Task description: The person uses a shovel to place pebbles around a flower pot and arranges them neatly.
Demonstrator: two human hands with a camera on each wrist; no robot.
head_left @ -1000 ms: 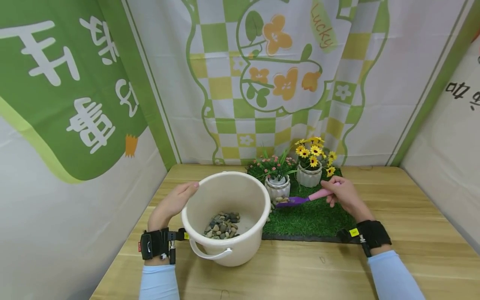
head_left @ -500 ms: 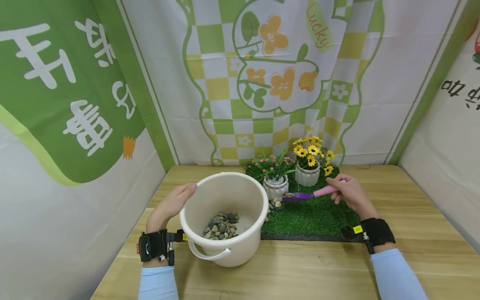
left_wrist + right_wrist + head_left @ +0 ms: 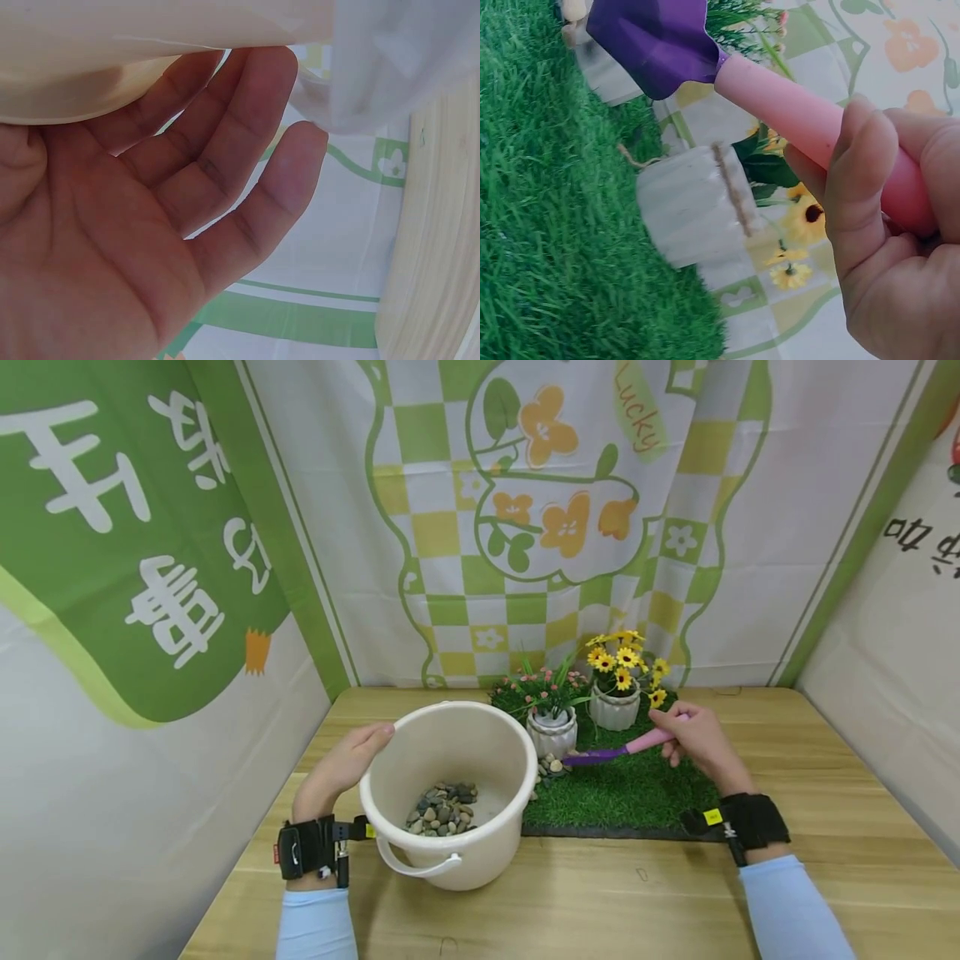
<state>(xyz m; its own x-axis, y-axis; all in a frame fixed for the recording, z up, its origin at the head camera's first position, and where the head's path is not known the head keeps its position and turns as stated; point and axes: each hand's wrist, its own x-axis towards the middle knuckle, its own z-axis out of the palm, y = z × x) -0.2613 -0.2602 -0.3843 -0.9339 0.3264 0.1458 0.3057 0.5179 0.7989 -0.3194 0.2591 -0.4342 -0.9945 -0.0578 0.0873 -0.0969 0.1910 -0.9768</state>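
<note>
With the thumb over the rim, my left hand [image 3: 341, 768] holds the side of a cream bucket [image 3: 457, 735]. The left wrist view has its fingers [image 3: 247, 127] bent along the outer wall. Grey and tan pebbles [image 3: 442, 810] lie on the bucket's floor. My right hand [image 3: 701, 745] grips the pink handle of a small garden trowel [image 3: 648, 742]. Its purple blade points left, low over the artificial turf, at a small heap of pebbles [image 3: 553, 766] beside a white pot [image 3: 553, 737] of pink flowers. Little of the blade's upper face shows in the head view.
Behind the blade, a second white pot [image 3: 615, 708] of yellow flowers stands on the turf mat [image 3: 630, 802]. The bucket's white handle [image 3: 420, 864] hangs at its front. A wooden table [image 3: 585, 902] carries everything, with printed cloth walls [image 3: 360, 552] behind and at both sides.
The trowel has drawn right, away from the bucket, and its blade has tilted. Fewer pebbles show on the blade, and the heap by the pot is more exposed. My left hand stays on the bucket.
</note>
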